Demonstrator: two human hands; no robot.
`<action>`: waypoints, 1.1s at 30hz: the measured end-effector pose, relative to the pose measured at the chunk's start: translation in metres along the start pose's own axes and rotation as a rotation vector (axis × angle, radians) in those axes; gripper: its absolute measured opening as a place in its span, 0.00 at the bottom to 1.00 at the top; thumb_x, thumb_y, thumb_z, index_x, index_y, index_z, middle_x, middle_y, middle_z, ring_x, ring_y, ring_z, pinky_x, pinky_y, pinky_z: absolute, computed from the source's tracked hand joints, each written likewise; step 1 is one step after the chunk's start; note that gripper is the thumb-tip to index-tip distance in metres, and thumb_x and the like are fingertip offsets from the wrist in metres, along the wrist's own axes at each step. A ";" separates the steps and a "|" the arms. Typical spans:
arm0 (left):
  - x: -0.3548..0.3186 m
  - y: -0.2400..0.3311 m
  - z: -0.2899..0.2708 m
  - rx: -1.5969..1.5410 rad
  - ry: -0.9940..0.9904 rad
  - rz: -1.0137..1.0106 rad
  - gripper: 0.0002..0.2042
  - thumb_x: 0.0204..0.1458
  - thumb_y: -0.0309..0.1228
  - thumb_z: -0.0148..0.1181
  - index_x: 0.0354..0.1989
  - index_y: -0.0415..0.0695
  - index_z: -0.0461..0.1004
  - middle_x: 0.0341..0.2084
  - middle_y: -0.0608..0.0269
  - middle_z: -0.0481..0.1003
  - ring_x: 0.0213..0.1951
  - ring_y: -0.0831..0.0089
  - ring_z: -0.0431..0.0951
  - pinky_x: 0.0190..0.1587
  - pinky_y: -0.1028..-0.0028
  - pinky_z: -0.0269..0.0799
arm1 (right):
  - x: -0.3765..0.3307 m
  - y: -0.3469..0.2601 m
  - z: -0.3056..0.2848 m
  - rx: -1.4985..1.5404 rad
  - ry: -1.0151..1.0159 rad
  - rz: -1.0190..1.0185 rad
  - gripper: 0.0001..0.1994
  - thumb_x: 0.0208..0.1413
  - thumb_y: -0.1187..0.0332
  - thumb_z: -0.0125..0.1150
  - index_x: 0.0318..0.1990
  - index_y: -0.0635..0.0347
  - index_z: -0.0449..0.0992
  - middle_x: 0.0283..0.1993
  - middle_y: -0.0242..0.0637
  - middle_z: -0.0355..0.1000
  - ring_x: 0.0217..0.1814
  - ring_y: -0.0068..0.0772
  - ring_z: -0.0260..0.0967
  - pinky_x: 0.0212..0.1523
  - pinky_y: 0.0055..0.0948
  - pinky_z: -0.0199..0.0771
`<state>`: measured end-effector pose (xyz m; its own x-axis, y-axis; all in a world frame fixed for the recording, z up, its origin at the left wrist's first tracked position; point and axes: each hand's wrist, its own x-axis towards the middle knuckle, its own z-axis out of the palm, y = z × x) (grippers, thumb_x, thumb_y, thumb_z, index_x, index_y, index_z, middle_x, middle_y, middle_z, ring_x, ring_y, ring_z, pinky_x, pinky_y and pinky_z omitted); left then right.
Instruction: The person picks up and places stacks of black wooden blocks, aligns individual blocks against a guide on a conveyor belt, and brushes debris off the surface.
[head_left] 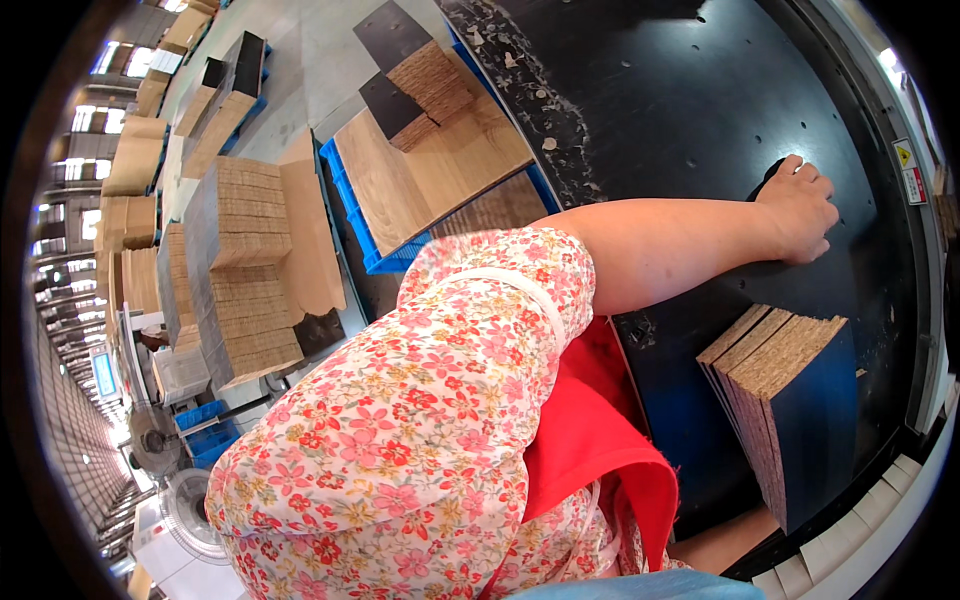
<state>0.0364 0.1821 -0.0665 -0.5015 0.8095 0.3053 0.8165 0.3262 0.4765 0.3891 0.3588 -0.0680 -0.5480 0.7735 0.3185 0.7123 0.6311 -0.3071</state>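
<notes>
A glossy black bench (680,110) spreads beneath and around the fingers of the left hand (797,212), with a scuffed, flaking strip along the border well to their left. Far left of the fingers, past the bench, rises a big pile of boards (255,230) with pale brown edges. Nearer, but left of the bench, a wood-grain panel (430,180) lies over a blue pallet (370,255), two dark-topped blocks (430,85) of board on it. A floral sleeve (400,400) covers the upper part of the left arm, below and left of the fingers, beside a red apron (600,440).

Below the fingers and apart from them, several particle boards (785,400) stand tilted together on the bench, raw speckled edges upward, one dark face outward. The right forearm (728,543) passes behind their lower end; the right hand is hidden there, so its grip cannot be told.

The left fingers are bent and slightly spread, pressing down toward the bench. A warning label (910,172) sits on the frame to their right. Smallest, a black item (770,180) shows against the hand's upper side; its kind, and whether it is gripped, cannot be told.
</notes>
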 end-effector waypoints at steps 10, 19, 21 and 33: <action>-0.004 -0.004 -0.001 0.012 0.085 0.016 0.16 0.50 0.45 0.62 0.42 0.51 0.82 0.48 0.57 0.74 0.58 0.57 0.68 0.64 0.58 0.55 | 0.000 -0.003 0.000 -0.007 0.000 -0.041 0.24 0.58 0.60 0.62 0.59 0.65 0.73 0.61 0.48 0.71 0.63 0.48 0.68 0.64 0.36 0.65; 0.003 -0.003 -0.009 0.016 0.081 0.069 0.17 0.51 0.41 0.64 0.47 0.47 0.80 0.54 0.57 0.74 0.59 0.56 0.69 0.62 0.57 0.60 | -0.002 0.012 0.010 -0.242 0.029 -0.186 0.25 0.57 0.60 0.65 0.59 0.64 0.73 0.61 0.47 0.71 0.64 0.48 0.67 0.64 0.36 0.64; 0.002 -0.008 -0.006 0.052 0.125 0.071 0.18 0.51 0.40 0.64 0.48 0.47 0.79 0.55 0.58 0.73 0.59 0.56 0.69 0.63 0.57 0.60 | -0.009 -0.016 0.010 -0.267 0.053 -0.158 0.26 0.55 0.59 0.68 0.58 0.64 0.73 0.63 0.48 0.69 0.65 0.52 0.64 0.66 0.40 0.63; 0.005 -0.009 0.005 0.030 0.084 0.116 0.18 0.52 0.39 0.63 0.51 0.48 0.78 0.57 0.59 0.71 0.62 0.57 0.66 0.65 0.59 0.56 | -0.024 -0.046 -0.003 -0.157 0.102 -0.096 0.21 0.53 0.59 0.67 0.48 0.67 0.78 0.66 0.48 0.64 0.67 0.51 0.59 0.66 0.46 0.55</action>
<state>0.0275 0.1854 -0.0732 -0.4243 0.7991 0.4259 0.8779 0.2478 0.4097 0.3707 0.3113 -0.0585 -0.5753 0.6953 0.4309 0.7231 0.6785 -0.1295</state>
